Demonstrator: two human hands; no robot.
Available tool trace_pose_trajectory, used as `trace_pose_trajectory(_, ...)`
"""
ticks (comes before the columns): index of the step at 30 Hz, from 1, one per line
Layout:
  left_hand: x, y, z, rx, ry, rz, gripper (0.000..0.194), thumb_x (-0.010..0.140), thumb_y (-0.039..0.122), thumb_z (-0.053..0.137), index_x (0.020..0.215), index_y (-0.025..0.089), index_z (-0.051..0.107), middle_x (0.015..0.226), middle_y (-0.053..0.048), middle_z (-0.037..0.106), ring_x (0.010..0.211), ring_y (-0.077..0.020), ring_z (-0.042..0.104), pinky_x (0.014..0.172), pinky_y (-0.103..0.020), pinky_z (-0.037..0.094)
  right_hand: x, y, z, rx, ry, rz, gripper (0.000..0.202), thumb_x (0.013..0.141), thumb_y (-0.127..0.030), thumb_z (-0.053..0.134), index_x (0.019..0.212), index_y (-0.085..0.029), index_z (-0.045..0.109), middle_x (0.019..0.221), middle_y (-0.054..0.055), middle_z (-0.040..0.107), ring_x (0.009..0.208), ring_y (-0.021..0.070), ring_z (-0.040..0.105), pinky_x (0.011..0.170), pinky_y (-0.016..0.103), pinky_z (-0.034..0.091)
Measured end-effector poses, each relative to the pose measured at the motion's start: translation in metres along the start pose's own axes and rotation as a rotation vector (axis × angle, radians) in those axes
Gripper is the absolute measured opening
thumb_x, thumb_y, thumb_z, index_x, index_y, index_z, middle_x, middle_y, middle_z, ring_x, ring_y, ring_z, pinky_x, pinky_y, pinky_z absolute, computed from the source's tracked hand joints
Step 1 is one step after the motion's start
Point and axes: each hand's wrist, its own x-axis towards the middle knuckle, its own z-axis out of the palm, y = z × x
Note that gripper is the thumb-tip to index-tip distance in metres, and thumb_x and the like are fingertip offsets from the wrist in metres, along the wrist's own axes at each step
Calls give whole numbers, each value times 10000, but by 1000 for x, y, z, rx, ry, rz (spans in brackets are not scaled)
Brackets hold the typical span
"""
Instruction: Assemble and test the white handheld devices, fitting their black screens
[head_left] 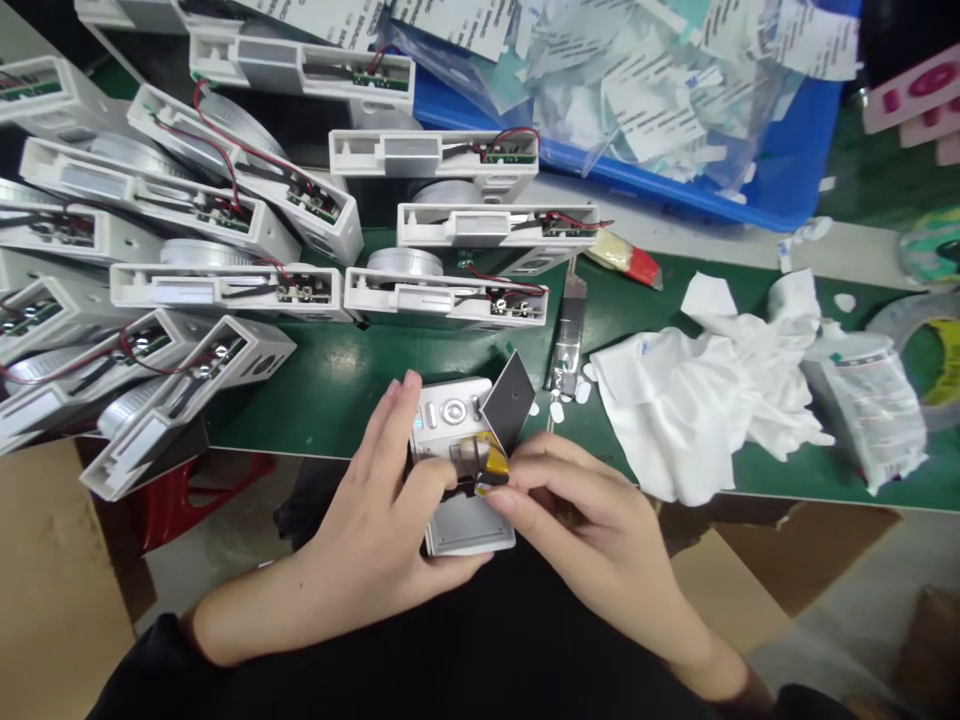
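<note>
My left hand (390, 495) is wrapped round a small silver digital camera (472, 527), just above my lap at the bench's front edge. Its button side faces up, and a dark flat panel (511, 402), perhaps the screen, stands tilted up at its right. Amber tape on a flat ribbon cable (491, 458) shows at the middle of the body. My left thumb presses beside this cable. With thumb and forefinger pinched together, my right hand (585, 510) grips the cable's taped end. The fingertips partly hide that end.
Several opened white camera housings (446, 300) with red wires stand at the left and centre. A blue bin (795, 190) of backing scraps lies behind. On the right are a white cloth (675, 400), a tape roll (937, 350), a brush (622, 258) and a dark-handled tool (568, 325).
</note>
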Motion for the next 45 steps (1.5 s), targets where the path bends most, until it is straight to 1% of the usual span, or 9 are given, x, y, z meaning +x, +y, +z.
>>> trace_pose_trajectory(3, -2, -2, 1, 4, -17, 1, 318, 956, 378, 718, 1103, 139, 566, 1806, -236, 56, 1647, -497, 225, 1269, -608, 442, 3, 1, 6, -62, 40, -69, 123, 969, -155, 713, 856, -203, 722, 765, -17, 634, 615, 91, 589, 466, 206, 433)
trace_pose_trajectory(6, -4, -4, 1, 5, -17, 2, 332, 940, 383, 731, 1092, 143, 560, 1798, -248, 65, 1634, -512, 249, 1247, -606, 470, 4, 5, 10, -136, 95, -134, 93, 949, -146, 741, 880, -208, 739, 757, -26, 609, 645, 92, 594, 513, 204, 474)
trace_pose_trajectory(11, -3, -5, -2, 4, -8, 20, 323, 952, 395, 706, 1069, 146, 536, 1730, -319, 195, 1593, -538, 330, 1193, -638, 514, -4, 11, 8, -233, 161, -170, 71, 950, -158, 739, 939, -225, 759, 778, -15, 587, 655, 111, 589, 521, 232, 489)
trace_pose_trajectory(17, 0, -5, -3, -6, -14, 21, 340, 924, 397, 737, 1061, 176, 517, 1686, -334, 278, 1545, -560, 404, 1124, -694, 550, -14, 4, 1, -359, 96, -199, 72, 974, -156, 708, 985, -221, 736, 807, 3, 617, 685, 134, 628, 564, 259, 536)
trace_pose_trajectory(24, -2, -7, 0, -8, 0, 30, 352, 926, 412, 738, 1056, 175, 512, 1674, -345, 290, 1551, -556, 397, 1122, -695, 550, -12, 1, 8, -384, 92, -207, 84, 986, -157, 679, 950, -222, 720, 800, 7, 648, 677, 144, 636, 559, 273, 540)
trace_pose_trajectory(29, -3, -7, 3, 2, 54, 38, 317, 950, 394, 696, 1044, 146, 522, 1629, -366, 326, 1534, -574, 412, 1145, -672, 541, -7, 4, 14, -406, 104, -220, 70, 1009, -186, 662, 950, -218, 680, 823, 9, 645, 694, 143, 639, 567, 278, 524)
trace_pose_trajectory(33, -4, -8, 5, -11, 59, 41, 310, 928, 359, 709, 1067, 145, 533, 1658, -351, 305, 1537, -572, 408, 1138, -688, 542, -1, 2, 18, -446, 93, -256, 66, 1021, -187, 649, 964, -216, 667, 836, 8, 641, 711, 142, 639, 582, 280, 515)
trace_pose_trajectory(38, -6, -10, 7, -38, 75, 36, 330, 929, 400, 721, 1073, 163, 543, 1717, -317, 257, 1568, -540, 383, 1146, -705, 536, 5, 1, 21, -484, 85, -254, 70, 1022, -194, 638, 977, -216, 687, 839, 14, 642, 736, 154, 641, 612, 297, 529)
trace_pose_trajectory(45, -11, -14, 16, -121, 125, 31, 407, 931, 428, 749, 1145, 171, 516, 1770, -276, 185, 1633, -486, 279, 1178, -637, 550, 3, 1, 20, -532, 84, -289, 80, 1019, -174, 643, 966, -215, 687, 787, -2, 615, 692, 140, 606, 594, 295, 500)
